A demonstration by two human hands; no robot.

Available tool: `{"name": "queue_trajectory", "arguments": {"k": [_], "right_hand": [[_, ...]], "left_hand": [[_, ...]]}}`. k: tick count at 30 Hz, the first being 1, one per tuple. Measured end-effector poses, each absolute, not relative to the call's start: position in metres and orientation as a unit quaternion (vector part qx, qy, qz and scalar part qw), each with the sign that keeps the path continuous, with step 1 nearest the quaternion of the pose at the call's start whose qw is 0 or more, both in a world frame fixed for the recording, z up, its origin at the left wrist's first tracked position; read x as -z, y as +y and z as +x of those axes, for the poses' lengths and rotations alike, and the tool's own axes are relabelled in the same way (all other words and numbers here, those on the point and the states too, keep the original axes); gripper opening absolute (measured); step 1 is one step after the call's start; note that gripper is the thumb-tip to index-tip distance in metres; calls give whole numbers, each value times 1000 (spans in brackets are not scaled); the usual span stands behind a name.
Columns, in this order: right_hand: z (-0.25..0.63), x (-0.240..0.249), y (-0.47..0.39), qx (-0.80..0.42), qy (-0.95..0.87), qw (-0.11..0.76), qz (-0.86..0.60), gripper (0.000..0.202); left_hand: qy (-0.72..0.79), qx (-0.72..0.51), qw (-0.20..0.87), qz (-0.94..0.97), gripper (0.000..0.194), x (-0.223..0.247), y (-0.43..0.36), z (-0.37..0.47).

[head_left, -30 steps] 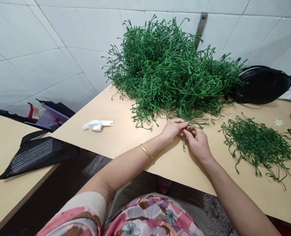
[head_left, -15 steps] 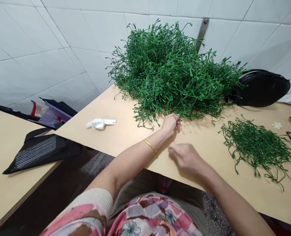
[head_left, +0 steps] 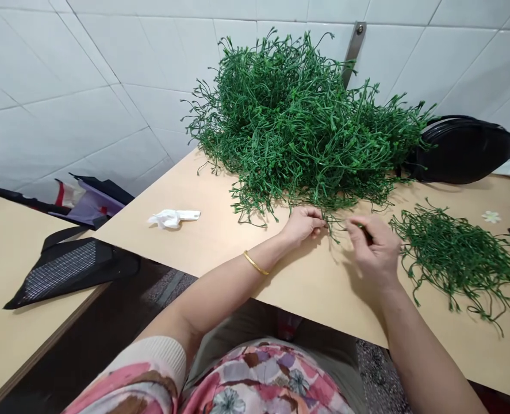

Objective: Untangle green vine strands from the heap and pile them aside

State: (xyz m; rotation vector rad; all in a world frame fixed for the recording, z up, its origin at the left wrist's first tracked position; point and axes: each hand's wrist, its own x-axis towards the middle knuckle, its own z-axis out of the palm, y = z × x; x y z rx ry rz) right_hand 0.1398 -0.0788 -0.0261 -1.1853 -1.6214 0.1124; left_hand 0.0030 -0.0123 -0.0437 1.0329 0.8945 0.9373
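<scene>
A big tangled heap of green artificial stems (head_left: pixel 298 126) stands on the table against the wall. At its front edge my left hand (head_left: pixel 305 226) pinches a thin green stem (head_left: pixel 333 225) between thumb and fingers. Just right of it, my right hand (head_left: pixel 373 244) is closed with curled fingers near the stem's other end; what it holds, if anything, is hidden. A smaller, flatter pile of green stems (head_left: pixel 461 259) lies to the right of my right hand.
Crumpled white tissue (head_left: pixel 168 218) lies at the table's left. A black bag (head_left: pixel 466 150) and a small white flower (head_left: pixel 491 217) are at the right. Past a gap on the left, a black mesh item (head_left: pixel 65 269) rests on another table (head_left: pixel 13 247).
My right hand has moved up and to the right, toward the small pile. My left hand has shifted slightly right, and a stem now shows between the hands.
</scene>
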Motion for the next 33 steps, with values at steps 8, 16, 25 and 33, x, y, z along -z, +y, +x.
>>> {"name": "queue_trajectory", "arguments": {"k": [8, 16, 25, 33], "right_hand": [[147, 44, -64, -29, -763, 360, -536, 23], [154, 37, -61, -215, -696, 374, -573, 27], [158, 40, -56, -358, -631, 418, -547, 31], [155, 43, -56, -368, -653, 409, -521, 20]], "left_hand": [[361, -365, 718, 470, 13, 41, -18, -1], [372, -329, 680, 539, 15, 37, -15, -4], [370, -301, 663, 577, 10, 35, -16, -6], [341, -285, 667, 599, 16, 39, -13, -7]]}}
